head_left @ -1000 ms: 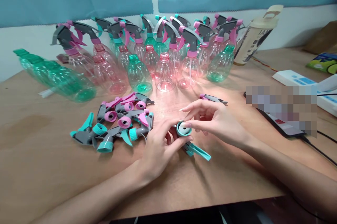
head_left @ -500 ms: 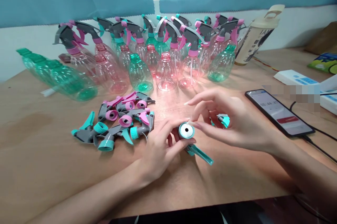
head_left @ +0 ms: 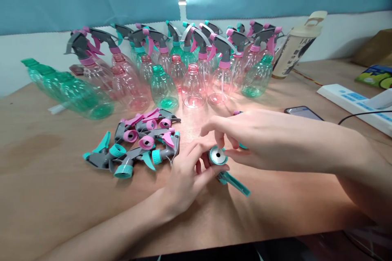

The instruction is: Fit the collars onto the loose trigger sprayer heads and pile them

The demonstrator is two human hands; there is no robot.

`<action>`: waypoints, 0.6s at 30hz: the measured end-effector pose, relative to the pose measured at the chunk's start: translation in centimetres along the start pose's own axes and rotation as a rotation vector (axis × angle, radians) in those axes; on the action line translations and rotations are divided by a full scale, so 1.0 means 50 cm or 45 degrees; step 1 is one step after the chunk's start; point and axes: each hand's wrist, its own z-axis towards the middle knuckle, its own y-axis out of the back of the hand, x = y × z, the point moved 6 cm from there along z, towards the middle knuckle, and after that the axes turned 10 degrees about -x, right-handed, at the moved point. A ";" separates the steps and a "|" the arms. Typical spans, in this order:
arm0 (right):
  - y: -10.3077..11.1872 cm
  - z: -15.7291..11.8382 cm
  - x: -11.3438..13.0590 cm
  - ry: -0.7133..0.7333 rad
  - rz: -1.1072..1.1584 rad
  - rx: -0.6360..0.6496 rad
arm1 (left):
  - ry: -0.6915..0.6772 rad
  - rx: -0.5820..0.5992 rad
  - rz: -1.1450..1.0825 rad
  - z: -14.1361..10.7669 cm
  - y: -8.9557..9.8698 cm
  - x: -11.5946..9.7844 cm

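Note:
My left hand (head_left: 191, 177) grips a grey and teal trigger sprayer head (head_left: 235, 184), its collar facing up toward me. Inside the teal collar lies a white disc (head_left: 218, 156) with a dark hole in its middle. Over the collar's right rim, my right hand (head_left: 248, 140) has its fingers curled, with thumb and fingertips close together at the disc; what they pinch, if anything, is too small to make out. Bits of pink and teal parts peek out from behind the right hand. To the left lies a pile of loose sprayer heads (head_left: 134, 140), pink and teal.
Behind stand several clear bottles, pink (head_left: 193, 89) and green (head_left: 163, 89), some topped with sprayer heads. A tall cream drink bottle (head_left: 295, 50), a phone (head_left: 303, 112) partly behind my right arm, and a white power strip (head_left: 352, 97) with cables are on the right.
My right hand has turned and come over the collar, its forearm now covering much of the phone. The left hand holds the sprayer head in nearly the same place.

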 end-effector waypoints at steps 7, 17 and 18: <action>-0.011 -0.002 -0.002 0.098 -0.006 -0.002 | -0.046 -0.030 0.008 0.000 0.001 -0.002; -0.012 0.008 0.006 0.103 0.125 -0.083 | -0.140 -0.110 0.053 0.003 0.011 -0.014; -0.013 0.008 0.006 0.092 0.138 -0.084 | -0.161 -0.126 0.053 0.003 0.012 -0.017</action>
